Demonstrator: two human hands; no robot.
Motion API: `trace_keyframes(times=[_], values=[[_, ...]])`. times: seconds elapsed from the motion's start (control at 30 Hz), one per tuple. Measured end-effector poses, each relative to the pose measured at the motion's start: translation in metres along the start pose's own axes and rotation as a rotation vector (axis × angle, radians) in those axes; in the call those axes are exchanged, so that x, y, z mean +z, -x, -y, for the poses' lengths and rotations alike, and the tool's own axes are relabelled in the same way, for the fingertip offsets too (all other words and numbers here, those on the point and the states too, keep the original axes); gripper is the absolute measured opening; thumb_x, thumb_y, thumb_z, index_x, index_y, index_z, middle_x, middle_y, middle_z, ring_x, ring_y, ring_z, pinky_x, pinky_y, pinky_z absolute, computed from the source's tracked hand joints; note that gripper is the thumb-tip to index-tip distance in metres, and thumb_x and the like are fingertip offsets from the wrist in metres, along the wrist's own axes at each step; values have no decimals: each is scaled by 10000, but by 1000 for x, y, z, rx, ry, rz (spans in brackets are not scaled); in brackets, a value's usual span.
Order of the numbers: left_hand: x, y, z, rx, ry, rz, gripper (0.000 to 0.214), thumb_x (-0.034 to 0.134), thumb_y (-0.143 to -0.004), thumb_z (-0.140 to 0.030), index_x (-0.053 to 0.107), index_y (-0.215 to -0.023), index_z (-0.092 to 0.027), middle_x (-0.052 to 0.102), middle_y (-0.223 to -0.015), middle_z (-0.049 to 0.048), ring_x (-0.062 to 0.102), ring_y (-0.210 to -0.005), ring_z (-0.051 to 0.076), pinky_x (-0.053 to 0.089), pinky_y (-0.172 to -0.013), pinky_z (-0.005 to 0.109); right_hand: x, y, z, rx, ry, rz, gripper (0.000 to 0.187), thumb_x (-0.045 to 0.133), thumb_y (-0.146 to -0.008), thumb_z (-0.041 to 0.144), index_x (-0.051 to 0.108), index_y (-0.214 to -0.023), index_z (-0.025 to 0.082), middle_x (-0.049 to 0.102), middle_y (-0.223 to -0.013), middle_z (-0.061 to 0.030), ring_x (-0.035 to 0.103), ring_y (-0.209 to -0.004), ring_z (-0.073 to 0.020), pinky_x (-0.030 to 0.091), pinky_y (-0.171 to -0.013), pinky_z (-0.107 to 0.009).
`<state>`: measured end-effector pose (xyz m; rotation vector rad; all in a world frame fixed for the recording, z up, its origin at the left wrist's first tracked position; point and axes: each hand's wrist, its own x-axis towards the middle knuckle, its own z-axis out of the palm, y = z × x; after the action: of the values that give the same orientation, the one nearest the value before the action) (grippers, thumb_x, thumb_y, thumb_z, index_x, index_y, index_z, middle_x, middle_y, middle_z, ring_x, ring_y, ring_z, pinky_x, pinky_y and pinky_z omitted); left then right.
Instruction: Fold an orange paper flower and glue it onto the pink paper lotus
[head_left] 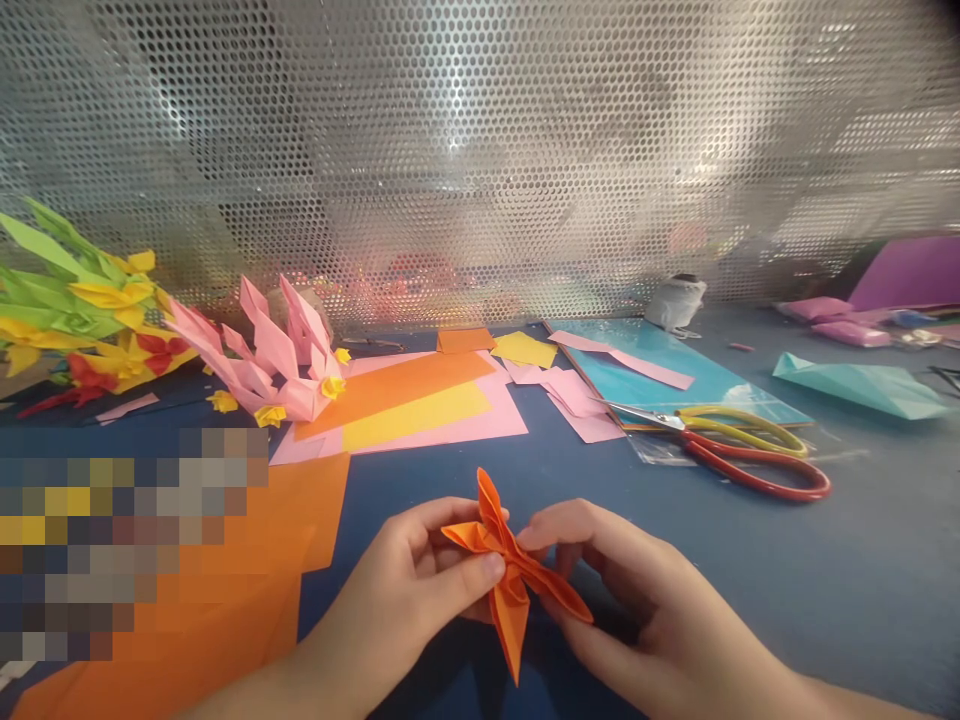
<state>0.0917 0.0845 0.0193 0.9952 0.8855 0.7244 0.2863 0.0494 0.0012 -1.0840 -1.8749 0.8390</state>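
An orange folded paper flower with several pointed petals is held just above the blue table, between both hands. My left hand pinches it near the centre, thumb on top and the fingers partly hidden behind. My right hand grips the right-hand petal, its index finger at the upper side and its thumb below. Beyond the hands, to the right, lies a pair of scissors with one yellow and one red handle, partly opened.
Orange sheets cover the table at left. Behind them stand a pink folded-paper piece and a green and yellow one. A blue pack, pink strips and a teal folded paper lie toward a perforated metal screen.
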Motion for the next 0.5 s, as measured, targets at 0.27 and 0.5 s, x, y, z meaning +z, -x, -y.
trace_keyframes(times=[0.27, 0.5], values=[[-4, -1, 4, 49, -64, -4, 79, 730, -795, -230, 674, -839, -193, 738, -766, -35, 693, -740, 106, 533, -688, 160, 0, -1, 3, 30, -24, 3, 457, 490, -695, -31, 560, -1040, 260, 670, -979, 22, 656, -857, -115, 553, -781, -202], [-4, 2, 3, 47, -37, 72, 111, 772, -751, -302, 711, -798, -223, 741, -796, -51, 698, -802, 120, 535, -718, 169, -1, -4, 13, 48, -38, 54, 365, 500, -725, -6, 576, -1008, 213, 689, -938, -9, 675, -825, -141, 572, -766, -230]])
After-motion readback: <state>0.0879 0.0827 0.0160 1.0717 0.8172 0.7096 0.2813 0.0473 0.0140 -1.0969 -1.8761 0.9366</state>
